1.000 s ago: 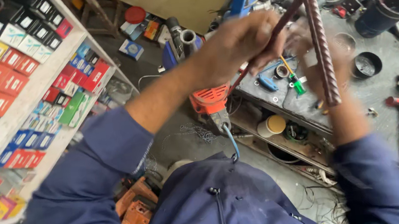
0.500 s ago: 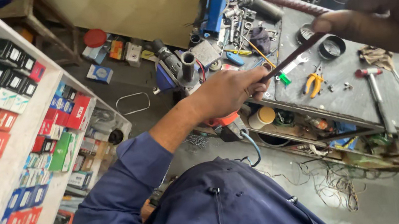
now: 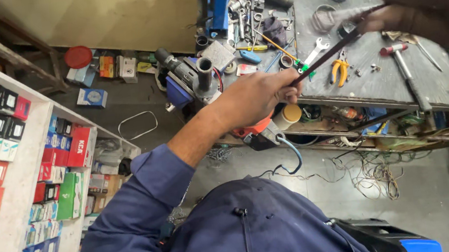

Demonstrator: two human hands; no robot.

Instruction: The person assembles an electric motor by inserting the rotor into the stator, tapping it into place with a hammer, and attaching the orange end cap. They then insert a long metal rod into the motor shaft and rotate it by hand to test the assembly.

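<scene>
Hands: left (image 3: 258,97) and right (image 3: 392,11) grip thin dark rod (image 3: 334,50) | step: stretching it over surface (image 3: 388,82) | next: steady pull toward 2 o'clock.

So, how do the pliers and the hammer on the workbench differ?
The pliers have yellow grips and are short; the hammer has a long grey handle with a red band near its head. The pliers lie beside the wrench, the hammer farther right. Both lie flat on the grey workbench, untouched.

Workbench (image 3: 378,89) crowded — pliers (image 3: 339,69), hammer (image 3: 401,69), wrench (image 3: 317,52); bare patch beside the hammer.
</scene>
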